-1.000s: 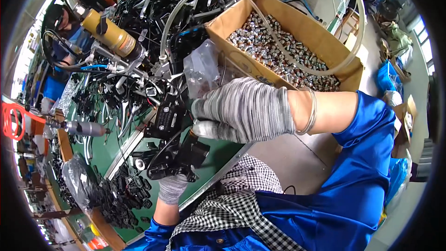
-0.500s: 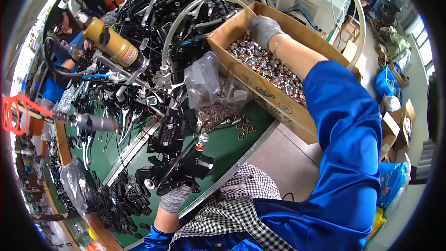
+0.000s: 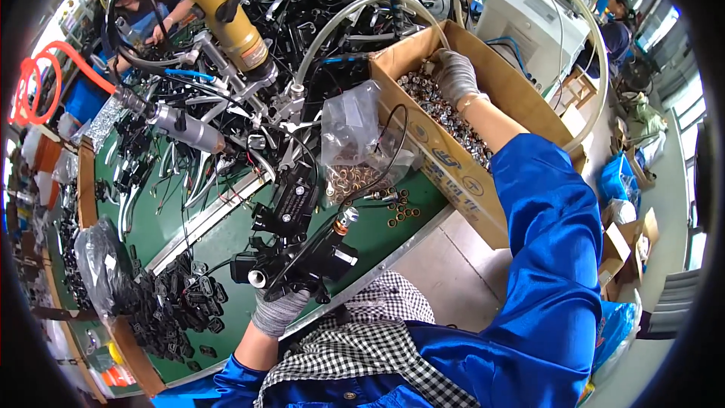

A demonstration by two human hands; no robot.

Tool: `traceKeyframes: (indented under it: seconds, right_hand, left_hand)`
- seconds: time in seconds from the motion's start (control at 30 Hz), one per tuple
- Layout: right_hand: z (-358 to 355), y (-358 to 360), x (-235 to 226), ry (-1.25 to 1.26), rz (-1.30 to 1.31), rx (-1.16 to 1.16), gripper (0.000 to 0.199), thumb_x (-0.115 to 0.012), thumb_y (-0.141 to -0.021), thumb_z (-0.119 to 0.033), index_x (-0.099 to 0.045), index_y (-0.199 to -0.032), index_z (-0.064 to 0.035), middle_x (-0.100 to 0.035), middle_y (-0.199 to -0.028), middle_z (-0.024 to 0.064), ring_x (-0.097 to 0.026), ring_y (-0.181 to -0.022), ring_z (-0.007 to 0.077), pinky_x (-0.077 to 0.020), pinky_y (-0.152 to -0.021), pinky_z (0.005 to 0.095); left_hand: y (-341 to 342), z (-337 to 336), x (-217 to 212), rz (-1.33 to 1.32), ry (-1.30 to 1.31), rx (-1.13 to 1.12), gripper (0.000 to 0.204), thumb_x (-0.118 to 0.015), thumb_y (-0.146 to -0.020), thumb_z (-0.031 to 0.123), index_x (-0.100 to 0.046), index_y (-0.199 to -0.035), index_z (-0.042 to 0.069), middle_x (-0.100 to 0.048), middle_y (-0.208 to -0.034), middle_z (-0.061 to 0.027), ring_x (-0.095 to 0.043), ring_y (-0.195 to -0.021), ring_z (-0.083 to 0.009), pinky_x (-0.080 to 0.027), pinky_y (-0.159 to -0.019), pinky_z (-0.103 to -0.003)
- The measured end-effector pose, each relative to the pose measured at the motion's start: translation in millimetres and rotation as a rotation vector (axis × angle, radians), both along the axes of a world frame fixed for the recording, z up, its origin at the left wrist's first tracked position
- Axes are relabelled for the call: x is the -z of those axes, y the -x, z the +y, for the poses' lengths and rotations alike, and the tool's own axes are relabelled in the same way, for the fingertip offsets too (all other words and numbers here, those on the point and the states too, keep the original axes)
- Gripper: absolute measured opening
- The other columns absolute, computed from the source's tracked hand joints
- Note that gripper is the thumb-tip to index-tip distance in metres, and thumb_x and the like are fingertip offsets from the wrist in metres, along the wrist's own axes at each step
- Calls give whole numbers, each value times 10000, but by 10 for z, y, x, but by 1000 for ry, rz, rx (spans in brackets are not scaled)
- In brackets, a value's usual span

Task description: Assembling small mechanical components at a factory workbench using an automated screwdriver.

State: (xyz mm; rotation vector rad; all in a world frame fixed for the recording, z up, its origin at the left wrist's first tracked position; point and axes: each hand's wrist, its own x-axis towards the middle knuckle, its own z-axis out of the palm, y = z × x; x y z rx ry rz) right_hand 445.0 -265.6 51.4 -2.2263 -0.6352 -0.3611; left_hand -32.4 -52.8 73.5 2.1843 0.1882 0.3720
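Note:
My left hand (image 3: 278, 311), in a grey knit glove, is closed on the underside of a black lever assembly (image 3: 306, 264) near the table's front edge. A silver bolt with a copper-coloured ring (image 3: 347, 219) stands up from this assembly, and a black cable runs past it. My right hand (image 3: 457, 79), gloved too, reaches into the far end of a long cardboard box (image 3: 461, 181). Its fingers are curled, with something pale at the tips that is too small to name. Small silver and copper-coloured metal fittings (image 3: 453, 128) fill the box beneath it.
Copper-coloured rings (image 3: 400, 211) lie by a clear plastic bag (image 3: 351, 132) on the green table (image 3: 377, 238). A yellow cylinder tool (image 3: 234, 26) and a grey power driver (image 3: 185, 127) hang at left. Black parts (image 3: 170, 306) heap near left. Two other people are farther back.
The view has shifted, so the box and tools sit differently. My right hand has moved slightly nearer over the fittings. My left hand still holds the lever assembly, now tilted a little differently.

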Motion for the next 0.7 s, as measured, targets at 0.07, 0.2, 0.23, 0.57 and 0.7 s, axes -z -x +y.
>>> traceKeyframes:
  seconds: [0.07, 0.2, 0.23, 0.57, 0.7]
  right_hand:
    - [12, 59, -46, -350, 39, -102, 116, -597, -918, -77, -687, -963, -20, -694, -854, 73, -664, -723, 223, -538, -642, 347]
    - [198, 899, -669, -428, 355, -280, 130, -655, -895, -34, -632, -1021, -10, -654, -841, 21, -596, -683, 109, -507, -620, 247]
    - [223, 1076, -809, -453, 380, -379, 169, -657, -891, -25, -623, -1056, -15, -669, -884, 24, -597, -711, 90, -510, -648, 228]
    - [658, 2541, -1764, -157, 199, -892, 179, -667, -877, -87, -664, -1045, -24, -665, -886, 47, -624, -833, 121, -518, -756, 295]
    - [780, 2610, -1738, 11, 142, -951, 190, -692, -848, -90, -685, -1031, -38, -677, -938, 67, -642, -891, 160, -516, -822, 313]
  left_hand:
    - [29, 1, -46, -1, 27, -5, 417, -696, -768, 82, -631, -1179, 53, -669, -1105, -115, -663, -994, -238, -531, -872, -360]
    - [110, -6, -84, -17, 169, -41, 454, -686, -767, 71, -613, -1215, 67, -658, -1148, -115, -655, -1025, -240, -527, -884, -359]
    - [108, -19, -98, -50, 269, -44, 466, -685, -769, 74, -605, -1229, 73, -653, -1166, -113, -652, -1034, -244, -526, -888, -364]
    - [79, 108, -229, 165, -171, 1, 395, -657, -824, 108, -592, -1203, 19, -626, -1153, -150, -620, -1036, -293, -504, -905, -395]
    - [180, 116, -187, 72, -362, 42, 417, -669, -820, 139, -587, -1220, 53, -628, -1145, -137, -622, -1029, -281, -511, -894, -385]
